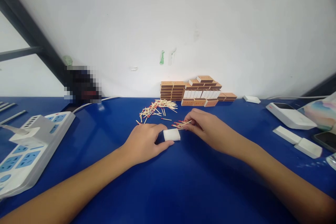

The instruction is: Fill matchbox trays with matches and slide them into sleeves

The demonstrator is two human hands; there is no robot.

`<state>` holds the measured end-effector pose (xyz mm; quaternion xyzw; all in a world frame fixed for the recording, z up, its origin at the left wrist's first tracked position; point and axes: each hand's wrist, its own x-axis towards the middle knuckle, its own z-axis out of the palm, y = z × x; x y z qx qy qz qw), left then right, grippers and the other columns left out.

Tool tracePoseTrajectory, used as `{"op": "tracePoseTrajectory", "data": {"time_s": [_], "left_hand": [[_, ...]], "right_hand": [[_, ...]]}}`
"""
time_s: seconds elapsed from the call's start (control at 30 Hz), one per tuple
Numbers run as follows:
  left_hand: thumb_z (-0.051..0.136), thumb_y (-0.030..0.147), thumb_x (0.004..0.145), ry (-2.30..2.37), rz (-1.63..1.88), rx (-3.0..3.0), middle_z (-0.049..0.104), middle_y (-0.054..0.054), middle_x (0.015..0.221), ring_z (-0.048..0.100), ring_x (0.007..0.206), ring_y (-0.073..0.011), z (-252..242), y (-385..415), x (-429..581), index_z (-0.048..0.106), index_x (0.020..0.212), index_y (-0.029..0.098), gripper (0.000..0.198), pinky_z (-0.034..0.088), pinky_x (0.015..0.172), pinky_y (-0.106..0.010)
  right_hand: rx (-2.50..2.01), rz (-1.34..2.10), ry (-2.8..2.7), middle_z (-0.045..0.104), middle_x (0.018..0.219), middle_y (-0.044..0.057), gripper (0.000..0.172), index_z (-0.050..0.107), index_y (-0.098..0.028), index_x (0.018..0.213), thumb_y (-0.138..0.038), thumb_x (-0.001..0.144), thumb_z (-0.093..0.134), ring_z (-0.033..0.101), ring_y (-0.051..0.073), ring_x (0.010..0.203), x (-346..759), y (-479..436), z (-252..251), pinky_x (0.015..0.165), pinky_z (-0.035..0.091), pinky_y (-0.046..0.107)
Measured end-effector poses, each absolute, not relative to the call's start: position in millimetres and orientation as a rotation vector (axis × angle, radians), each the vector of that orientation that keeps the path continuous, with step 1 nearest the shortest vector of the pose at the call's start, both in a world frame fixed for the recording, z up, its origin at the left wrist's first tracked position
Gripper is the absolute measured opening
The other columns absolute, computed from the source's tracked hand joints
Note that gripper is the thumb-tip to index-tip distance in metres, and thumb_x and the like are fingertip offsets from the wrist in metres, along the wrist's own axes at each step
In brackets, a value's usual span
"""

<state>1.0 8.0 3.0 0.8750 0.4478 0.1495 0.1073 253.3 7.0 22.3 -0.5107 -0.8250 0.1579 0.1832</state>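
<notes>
My left hand (145, 142) rests on the blue table (183, 189), thumb and fingers closed round a small white matchbox tray (172, 134). Just right of it, my right hand (207, 127) pinches a small bunch of red-tipped matches (181, 124) lying at its fingertips. A loose pile of matches (156, 109) is scattered behind the left hand. Against the wall stands a stack of orange-brown matchboxes (195, 91) with white trays among them.
A large white power strip (28, 147) with blue sockets lies at the left. At the right are a white device (290, 114), two white blocks (298, 141), a phone (327, 140) and a small white piece (251, 99) near the wall.
</notes>
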Motion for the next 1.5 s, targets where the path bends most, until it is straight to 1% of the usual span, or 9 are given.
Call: {"op": "tracePoseTrajectory", "data": {"time_s": [0.1, 0.27, 0.4, 0.67, 0.83, 1.03, 1.27, 1.4, 1.5], "left_hand": [[0.067, 0.051, 0.093, 1.296, 0.458, 2.579, 0.059, 0.004, 0.065, 0.056, 0.058, -0.0140, 2, 8, 1, 0.073, 0.104, 0.025, 0.029, 0.028, 0.056, -0.026], [0.067, 0.049, 0.094, 1.257, 0.484, 2.592, 0.060, 0.003, 0.065, 0.057, 0.059, -0.0141, 2, 8, 0, 0.073, 0.099, 0.023, 0.027, 0.029, 0.056, -0.026], [0.067, 0.049, 0.094, 1.240, 0.477, 2.611, 0.060, 0.004, 0.063, 0.058, 0.059, -0.0145, 2, 8, 0, 0.073, 0.105, 0.023, 0.029, 0.031, 0.056, -0.026], [0.068, 0.051, 0.094, 1.232, 0.458, 2.635, 0.063, 0.003, 0.067, 0.062, 0.062, -0.0158, 1, 9, -1, 0.073, 0.110, 0.023, 0.033, 0.034, 0.056, -0.027], [0.067, 0.051, 0.094, 1.221, 0.465, 2.639, 0.064, 0.002, 0.070, 0.062, 0.064, -0.0156, 1, 9, -2, 0.073, 0.111, 0.023, 0.033, 0.036, 0.057, -0.027], [0.066, 0.051, 0.095, 1.199, 0.451, 2.645, 0.063, 0.003, 0.069, 0.059, 0.060, -0.0146, 2, 8, -2, 0.072, 0.108, 0.023, 0.032, 0.033, 0.056, -0.027], [0.067, 0.050, 0.094, 1.211, 0.444, 2.649, 0.062, 0.003, 0.069, 0.059, 0.061, -0.0146, 3, 8, -1, 0.072, 0.108, 0.023, 0.031, 0.033, 0.055, -0.027], [0.066, 0.053, 0.095, 1.215, 0.428, 2.645, 0.063, 0.002, 0.070, 0.059, 0.061, -0.0151, 2, 8, -1, 0.073, 0.110, 0.023, 0.034, 0.033, 0.057, -0.027], [0.068, 0.061, 0.092, 1.197, 0.427, 2.644, 0.065, 0.002, 0.073, 0.061, 0.064, -0.0160, 4, 10, -3, 0.071, 0.119, 0.022, 0.048, 0.035, 0.059, -0.027]], "right_hand": [[-1.378, 0.487, -2.372, 0.066, 0.101, 0.004, 0.015, 0.064, -0.021, 0.100, -0.033, 0.105, 0.055, 0.063, 0.017, 0.085, 240, -1, 21, 0.072, 0.045, 0.029], [-1.391, 0.403, -2.480, 0.065, 0.105, 0.006, 0.011, 0.063, -0.019, 0.103, -0.028, 0.104, 0.057, 0.063, 0.018, 0.083, 224, -7, 12, 0.072, 0.046, 0.031], [-1.348, 0.421, -2.448, 0.066, 0.108, 0.006, 0.009, 0.064, -0.021, 0.108, -0.027, 0.102, 0.059, 0.064, 0.019, 0.087, 230, -5, 15, 0.073, 0.047, 0.030], [-1.363, 0.517, -2.425, 0.067, 0.102, 0.004, 0.017, 0.065, -0.023, 0.100, -0.038, 0.102, 0.059, 0.063, 0.018, 0.086, 241, -3, 22, 0.073, 0.045, 0.031], [-1.315, 0.577, -2.467, 0.067, 0.099, 0.004, 0.014, 0.065, -0.023, 0.095, -0.036, 0.100, 0.061, 0.062, 0.017, 0.082, 238, -6, 22, 0.071, 0.043, 0.030], [-1.327, 0.657, -2.471, 0.069, 0.084, 0.000, 0.011, 0.066, -0.022, 0.090, -0.028, 0.099, 0.062, 0.059, 0.015, 0.073, 237, -4, 23, 0.067, 0.040, 0.028], [-1.303, 0.746, -2.434, 0.074, 0.090, 0.004, 0.018, 0.071, -0.022, 0.091, -0.031, 0.099, 0.057, 0.064, 0.018, 0.077, 237, -4, 28, 0.071, 0.045, 0.030], [-1.288, 0.733, -2.411, 0.075, 0.092, 0.002, 0.016, 0.072, -0.023, 0.094, -0.027, 0.098, 0.057, 0.064, 0.017, 0.078, 241, -2, 25, 0.072, 0.046, 0.029], [-1.282, 0.716, -2.365, 0.076, 0.094, 0.001, 0.015, 0.073, -0.024, 0.098, -0.025, 0.097, 0.057, 0.065, 0.016, 0.079, 243, -1, 23, 0.072, 0.047, 0.028]]}}
